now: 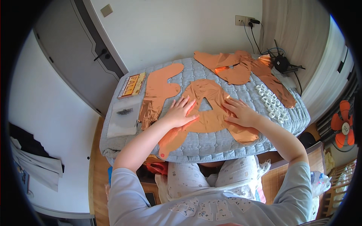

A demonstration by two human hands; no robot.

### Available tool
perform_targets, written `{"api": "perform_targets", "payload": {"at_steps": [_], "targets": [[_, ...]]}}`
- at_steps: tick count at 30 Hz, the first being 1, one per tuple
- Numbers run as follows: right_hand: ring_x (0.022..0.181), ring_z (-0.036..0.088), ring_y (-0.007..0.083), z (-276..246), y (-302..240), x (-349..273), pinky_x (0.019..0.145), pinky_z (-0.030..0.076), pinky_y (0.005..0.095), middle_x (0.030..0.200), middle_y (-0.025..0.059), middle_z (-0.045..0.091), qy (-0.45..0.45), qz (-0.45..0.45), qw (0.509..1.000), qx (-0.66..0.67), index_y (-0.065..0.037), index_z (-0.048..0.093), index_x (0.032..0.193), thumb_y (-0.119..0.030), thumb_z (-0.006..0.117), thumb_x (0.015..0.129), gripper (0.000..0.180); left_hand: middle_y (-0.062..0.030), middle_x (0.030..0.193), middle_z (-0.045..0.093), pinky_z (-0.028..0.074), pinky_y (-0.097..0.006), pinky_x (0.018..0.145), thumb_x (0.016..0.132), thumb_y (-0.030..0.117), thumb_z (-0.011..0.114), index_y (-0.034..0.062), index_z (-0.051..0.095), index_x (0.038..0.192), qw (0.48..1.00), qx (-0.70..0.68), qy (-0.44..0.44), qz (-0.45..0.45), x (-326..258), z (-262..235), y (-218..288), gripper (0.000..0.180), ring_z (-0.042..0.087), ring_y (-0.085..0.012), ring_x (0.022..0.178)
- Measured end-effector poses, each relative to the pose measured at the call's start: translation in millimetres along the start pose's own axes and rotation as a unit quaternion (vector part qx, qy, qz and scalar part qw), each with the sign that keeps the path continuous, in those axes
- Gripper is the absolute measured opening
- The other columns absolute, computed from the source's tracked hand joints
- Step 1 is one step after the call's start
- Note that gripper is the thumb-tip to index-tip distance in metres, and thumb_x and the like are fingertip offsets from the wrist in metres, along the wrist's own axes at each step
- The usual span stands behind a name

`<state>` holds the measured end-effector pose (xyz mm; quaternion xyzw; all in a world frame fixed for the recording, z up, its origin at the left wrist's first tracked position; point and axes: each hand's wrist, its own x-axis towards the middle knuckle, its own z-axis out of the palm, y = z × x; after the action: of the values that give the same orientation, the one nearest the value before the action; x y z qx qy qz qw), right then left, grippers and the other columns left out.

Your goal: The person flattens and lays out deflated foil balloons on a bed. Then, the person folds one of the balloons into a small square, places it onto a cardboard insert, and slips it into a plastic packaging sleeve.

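Note:
A flat, uninflated copper foil balloon (211,119), letter-shaped with a hole in its middle, lies on the grey quilted bed cover (181,155). Flat on its left side rests my left hand (181,113), fingers spread. My right hand (242,113) presses on the opposite side, also open. Left of it lies another copper foil balloon (156,84), its lower end creased. Two more stretch across the back right, one broad foil balloon (237,73) and a wrinkled foil balloon (277,84) overlapping near the corner.
Several small white rings (272,103) lie at the right. On the left are a printed packet (132,86) and a clear bag (123,126) with dark thin pieces on it. A black router (281,64) with cables sits at the back right corner. An orange-bladed fan (344,128) stands beyond the right edge.

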<state>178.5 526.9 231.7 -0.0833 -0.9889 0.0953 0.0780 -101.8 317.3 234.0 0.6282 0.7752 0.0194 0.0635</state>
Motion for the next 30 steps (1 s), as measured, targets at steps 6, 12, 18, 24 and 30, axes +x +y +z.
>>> {"api": "perform_targets", "payload": {"at_steps": [6,12,18,24,30], "targets": [[0.155,0.027,0.0357,-6,10,24,0.126,0.017,0.0584,0.165,0.0183,0.035,0.0,0.027,0.999,0.042,-0.012,0.038,0.159,-0.05,0.059,0.098,0.075,-0.0182,0.172,0.017,0.007,-0.057,0.128,0.097,0.072,0.047,0.0177,0.025,0.165,0.999,-0.049,0.013,-0.013,22,-4,-24,0.09,0.015,-0.0339,0.16],[0.154,0.029,0.0364,-20,-24,17,0.125,0.021,0.0564,0.163,0.0186,0.038,0.031,-0.007,0.999,-0.039,-0.011,0.041,0.157,-0.047,0.064,0.097,0.074,-0.0194,0.166,0.03,0.026,-0.048,0.125,0.101,0.039,0.065,0.0095,0.034,0.16,0.937,-0.285,0.192,0.065,-25,-24,-41,0.072,0.03,-0.0347,0.154],[0.142,0.045,0.0381,-17,-116,72,0.118,0.035,0.0501,0.152,0.0179,0.052,0.031,-0.157,0.985,0.059,-0.007,0.062,0.138,-0.036,0.071,0.094,0.054,-0.0137,0.141,0.06,0.043,-0.038,0.11,0.099,0.014,0.067,0.0044,0.057,0.14,0.83,-0.303,0.434,-0.174,-150,-14,-74,0.043,0.056,-0.0292,0.133],[0.123,0.061,0.0341,32,-223,167,0.106,0.047,0.0461,0.126,0.0154,0.066,0.032,-0.273,0.951,0.14,-0.006,0.071,0.117,-0.031,0.072,0.089,0.038,-0.0197,0.123,0.067,0.052,-0.045,0.094,0.088,0.015,0.075,0.0019,0.058,0.135,0.792,-0.178,0.511,-0.283,-187,56,-34,0.052,0.066,-0.0362,0.113],[0.101,0.072,0.0343,52,-271,210,0.085,0.059,0.0463,0.105,0.0159,0.073,-0.024,-0.176,0.981,0.074,-0.004,0.074,0.098,-0.024,0.072,0.085,0.025,-0.019,0.113,0.07,0.05,-0.053,0.09,0.086,0.022,0.074,0.0052,0.058,0.136,0.831,-0.084,0.442,-0.326,-173,39,-22,0.055,0.066,-0.0411,0.106]]}}
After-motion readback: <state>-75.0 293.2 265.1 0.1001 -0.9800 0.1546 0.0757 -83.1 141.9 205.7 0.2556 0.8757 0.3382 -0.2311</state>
